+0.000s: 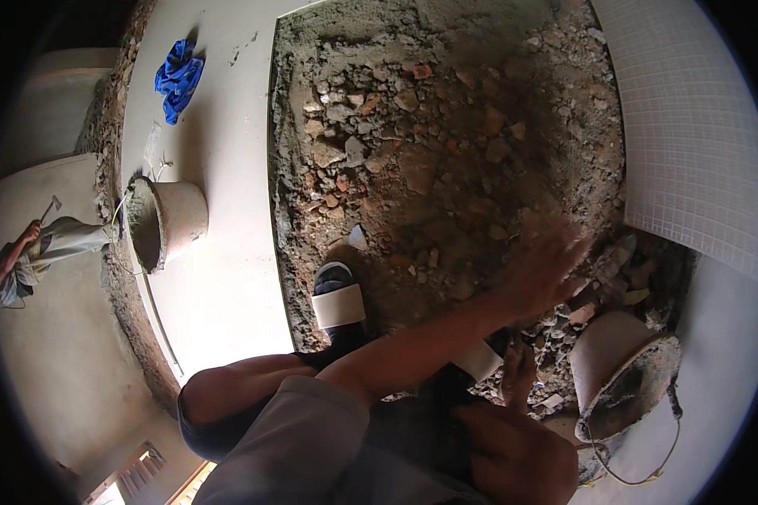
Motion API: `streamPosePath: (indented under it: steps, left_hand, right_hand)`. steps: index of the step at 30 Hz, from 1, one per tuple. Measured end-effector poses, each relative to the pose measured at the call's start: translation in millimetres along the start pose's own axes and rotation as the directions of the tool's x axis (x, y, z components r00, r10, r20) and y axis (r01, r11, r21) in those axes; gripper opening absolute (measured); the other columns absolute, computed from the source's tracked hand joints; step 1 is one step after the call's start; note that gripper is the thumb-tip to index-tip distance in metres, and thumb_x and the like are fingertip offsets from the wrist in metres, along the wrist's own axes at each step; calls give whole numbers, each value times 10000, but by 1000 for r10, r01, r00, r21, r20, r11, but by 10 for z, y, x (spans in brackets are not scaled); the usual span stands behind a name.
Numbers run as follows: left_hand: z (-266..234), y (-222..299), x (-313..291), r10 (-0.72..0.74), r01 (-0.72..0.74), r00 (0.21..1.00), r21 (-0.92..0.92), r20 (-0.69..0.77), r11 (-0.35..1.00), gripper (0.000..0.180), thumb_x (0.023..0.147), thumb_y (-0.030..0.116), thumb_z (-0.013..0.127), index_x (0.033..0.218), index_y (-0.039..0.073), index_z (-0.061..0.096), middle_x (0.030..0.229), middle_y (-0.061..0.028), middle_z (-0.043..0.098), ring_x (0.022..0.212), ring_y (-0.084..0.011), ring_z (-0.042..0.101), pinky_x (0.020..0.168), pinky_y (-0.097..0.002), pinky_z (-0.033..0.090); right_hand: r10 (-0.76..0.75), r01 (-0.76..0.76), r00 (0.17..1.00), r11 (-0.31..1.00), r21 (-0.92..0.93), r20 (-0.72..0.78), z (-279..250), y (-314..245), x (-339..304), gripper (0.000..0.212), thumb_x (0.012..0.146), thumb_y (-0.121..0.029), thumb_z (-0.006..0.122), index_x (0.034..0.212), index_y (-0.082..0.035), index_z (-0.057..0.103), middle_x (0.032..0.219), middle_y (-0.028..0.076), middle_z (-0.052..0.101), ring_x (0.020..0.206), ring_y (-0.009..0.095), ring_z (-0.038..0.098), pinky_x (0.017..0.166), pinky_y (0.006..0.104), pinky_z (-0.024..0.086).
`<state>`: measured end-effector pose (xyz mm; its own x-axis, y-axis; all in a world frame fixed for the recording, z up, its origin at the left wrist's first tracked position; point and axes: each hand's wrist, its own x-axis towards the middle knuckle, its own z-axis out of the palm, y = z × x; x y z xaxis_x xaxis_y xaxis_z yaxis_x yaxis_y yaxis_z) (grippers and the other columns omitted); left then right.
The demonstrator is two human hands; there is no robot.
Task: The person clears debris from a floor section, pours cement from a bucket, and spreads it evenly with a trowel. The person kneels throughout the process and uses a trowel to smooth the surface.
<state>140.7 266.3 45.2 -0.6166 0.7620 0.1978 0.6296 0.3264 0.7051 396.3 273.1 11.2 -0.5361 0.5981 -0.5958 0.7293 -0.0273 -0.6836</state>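
Note:
My left hand (551, 265) reaches across to the right over a bed of broken rubble (412, 168). It is smeared by motion, but its fingers look stretched out, with nothing visible in them. Lower down, beside my right knee, is my right hand (518, 374), low against loose stones (555, 370). Its fingers point into the rubble and look apart; their tips are hard to make out, and I see nothing held. A dirty bucket (610, 362) with a wire handle lies tipped just right of it. I squat with a sandal (338, 305) planted on the rubble.
Left of the rubble runs a pale smooth slab (236, 210) bearing a blue cloth (178, 80) and a mortar-crusted bucket (177, 217). A white tiled surface (690, 126) borders the right. At the far left, another person (42, 244) holds a tool.

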Motion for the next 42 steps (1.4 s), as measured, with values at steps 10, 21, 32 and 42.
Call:
streamPosePath:
  steps: [10,21,32,42]
  left_hand:
    - [-736,-1913,-845,-507,531,836,537,-209,655,863,842,555,567,1435,11,255,1506,-188,214,1417,-335,152,1118,-572,75]
    - [-910,-1864,-702,-386,440,894,603,-226,666,798,765,500,662,1357,38,392,1328,-155,482,1303,-293,379,1115,-585,81]
    - [-1195,-1930,-573,-262,340,939,491,-222,802,518,884,365,548,1303,70,467,1204,-155,579,1115,-313,553,1008,-498,327]
    - [-1176,-2107,33,-206,218,974,632,-93,744,539,866,529,562,1128,57,558,1054,-149,620,968,-326,608,805,-463,462]
  right_hand:
    - [-7,8,999,1000,-16,37,50,-92,-18,411,881,-359,607,1028,23,578,739,174,618,641,237,566,608,361,462]
    - [-19,20,1000,997,-77,13,57,-36,18,381,893,-349,606,1047,-2,571,723,88,596,597,149,543,544,305,446]
    - [36,-34,998,999,-26,50,58,-40,33,429,867,-386,621,1055,-3,573,718,153,615,629,222,575,592,369,464]
    - [56,-40,996,974,-225,66,-40,-188,26,458,871,-390,615,1169,-47,557,880,235,651,852,408,645,693,431,509]
